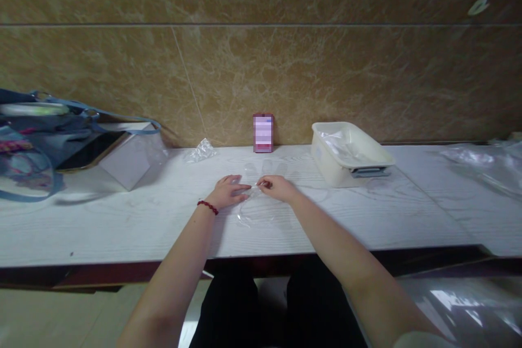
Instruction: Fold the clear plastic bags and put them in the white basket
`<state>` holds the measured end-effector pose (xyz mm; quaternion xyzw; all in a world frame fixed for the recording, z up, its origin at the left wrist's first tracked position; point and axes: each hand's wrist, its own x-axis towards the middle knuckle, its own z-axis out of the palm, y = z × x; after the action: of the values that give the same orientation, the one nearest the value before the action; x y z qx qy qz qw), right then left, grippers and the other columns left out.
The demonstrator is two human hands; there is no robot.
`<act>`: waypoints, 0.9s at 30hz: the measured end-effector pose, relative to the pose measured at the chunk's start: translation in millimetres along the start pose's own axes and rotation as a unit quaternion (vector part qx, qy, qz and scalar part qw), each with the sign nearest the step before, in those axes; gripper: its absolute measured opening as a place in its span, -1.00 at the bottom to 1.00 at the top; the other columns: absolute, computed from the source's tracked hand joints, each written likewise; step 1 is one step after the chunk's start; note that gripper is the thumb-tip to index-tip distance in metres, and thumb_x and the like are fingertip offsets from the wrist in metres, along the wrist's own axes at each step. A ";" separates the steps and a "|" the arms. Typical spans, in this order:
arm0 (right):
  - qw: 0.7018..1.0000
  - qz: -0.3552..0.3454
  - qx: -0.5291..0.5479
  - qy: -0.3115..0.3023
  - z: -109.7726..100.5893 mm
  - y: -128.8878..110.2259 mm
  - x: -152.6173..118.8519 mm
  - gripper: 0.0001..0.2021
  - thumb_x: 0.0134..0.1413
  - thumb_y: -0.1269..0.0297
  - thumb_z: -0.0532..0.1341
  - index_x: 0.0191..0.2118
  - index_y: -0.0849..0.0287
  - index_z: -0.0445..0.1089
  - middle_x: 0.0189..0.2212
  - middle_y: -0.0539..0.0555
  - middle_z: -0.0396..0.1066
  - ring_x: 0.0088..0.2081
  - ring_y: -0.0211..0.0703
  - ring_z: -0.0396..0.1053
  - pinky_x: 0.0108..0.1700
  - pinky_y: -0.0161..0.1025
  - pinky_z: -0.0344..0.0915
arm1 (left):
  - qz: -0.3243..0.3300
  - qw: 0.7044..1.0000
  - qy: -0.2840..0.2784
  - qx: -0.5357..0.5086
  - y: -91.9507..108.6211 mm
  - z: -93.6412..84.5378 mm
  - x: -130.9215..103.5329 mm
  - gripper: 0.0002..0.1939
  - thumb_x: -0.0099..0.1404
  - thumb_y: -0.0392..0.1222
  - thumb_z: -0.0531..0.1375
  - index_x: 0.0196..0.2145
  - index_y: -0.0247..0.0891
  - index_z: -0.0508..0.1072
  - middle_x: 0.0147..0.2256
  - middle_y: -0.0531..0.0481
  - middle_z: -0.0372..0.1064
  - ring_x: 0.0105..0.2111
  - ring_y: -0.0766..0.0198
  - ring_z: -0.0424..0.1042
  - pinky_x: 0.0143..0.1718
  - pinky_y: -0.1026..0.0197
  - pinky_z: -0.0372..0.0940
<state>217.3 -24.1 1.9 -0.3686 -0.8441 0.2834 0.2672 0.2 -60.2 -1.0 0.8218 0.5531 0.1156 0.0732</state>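
Observation:
A thin, see-through plastic glove lies flat on the white table, its finger-like lobes pointing toward the wall. My left hand, with a dark red bead bracelet at the wrist, rests at its left side with the fingers stretched out. The tip of the left index finger touches the plastic. From the right, my right hand pinches a small bit of the plastic between thumb and fingers, close to the left fingertip. Details of the pinched part are too small to make out.
Against the tiled wall leans a phone. A cream plastic bin with clear plastic inside stands right of it. Crumpled clear plastic lies left. Farther left are a white box, another phone and a denim bag. Clear plastic lies far right.

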 end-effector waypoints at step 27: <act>0.986 -0.029 -0.161 -0.012 -3.2 19.6 2.3 -0.80 -0.07 0.35 0.09 -0.32 0.17 0.42 -0.45 0.01 0.42 -0.40 -0.31 0.29 -0.26 -0.38 0.15 | -0.011 0.997 -0.057 0.055 6.6 -3.7 -3.8 -0.29 -0.10 0.39 -0.02 0.03 0.18 0.13 0.15 -0.02 -0.12 0.10 -0.05 -0.13 0.02 -0.08 -0.16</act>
<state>227.2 -10.3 -8.6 -0.3791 -0.8921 0.1402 0.2018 3.7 -66.2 3.8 0.8239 0.5622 0.0373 0.0604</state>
